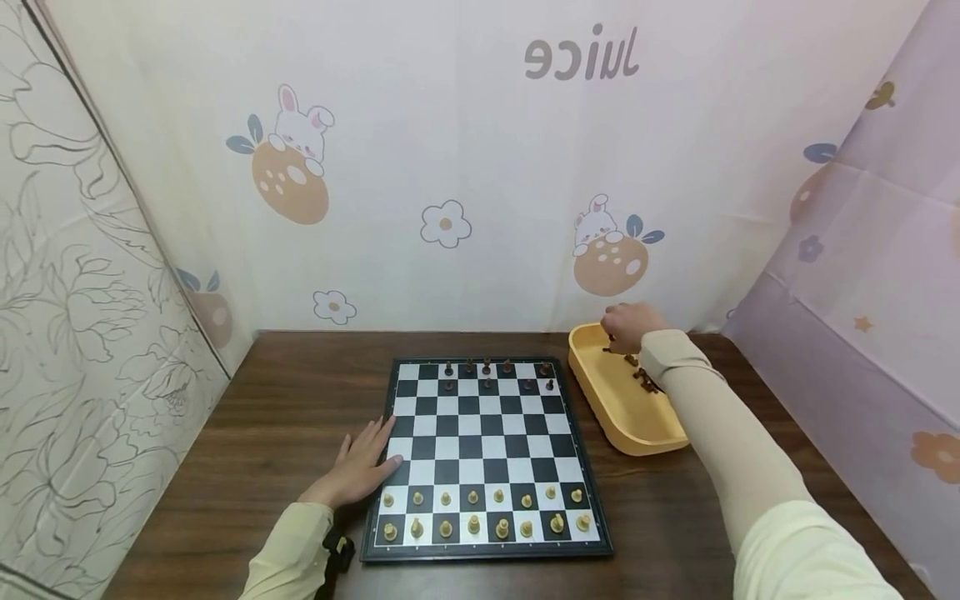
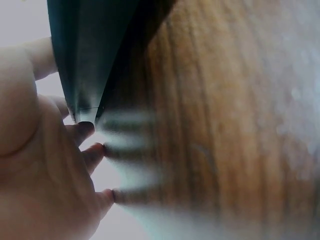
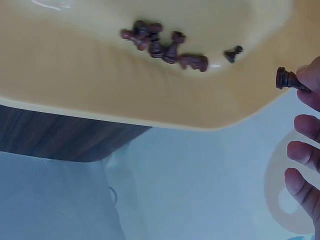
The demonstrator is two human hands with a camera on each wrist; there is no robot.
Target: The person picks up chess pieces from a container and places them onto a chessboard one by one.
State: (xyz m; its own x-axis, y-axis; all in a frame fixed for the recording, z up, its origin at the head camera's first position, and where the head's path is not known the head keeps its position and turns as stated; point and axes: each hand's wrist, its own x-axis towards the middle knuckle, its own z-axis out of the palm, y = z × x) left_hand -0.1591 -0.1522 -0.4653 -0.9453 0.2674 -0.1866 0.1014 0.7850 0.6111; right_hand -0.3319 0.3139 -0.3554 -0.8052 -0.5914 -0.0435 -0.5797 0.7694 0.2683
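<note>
A chessboard [image 1: 480,450] lies on the table with light pieces on its two near rows and several dark pieces on the far rows. My left hand [image 1: 358,467] rests at the board's left edge, fingers extended, thumb reaching over the rim. In the left wrist view, the board's dark side [image 2: 92,55] passes beside the palm. My right hand [image 1: 630,325] is over the far end of a yellow tray [image 1: 600,392]. Thumb and forefinger pinch a dark chess piece [image 3: 286,79], its base pointing outward and its top hidden by the fingertips. Several dark chess pieces [image 3: 170,49] lie inside the tray.
The brown wooden table [image 1: 315,383] extends around the board and tray. Behind it hangs a printed cloth [image 1: 450,167] with rabbits and flowers, and more cloth stands on both sides. The tray sits close to the board's right edge.
</note>
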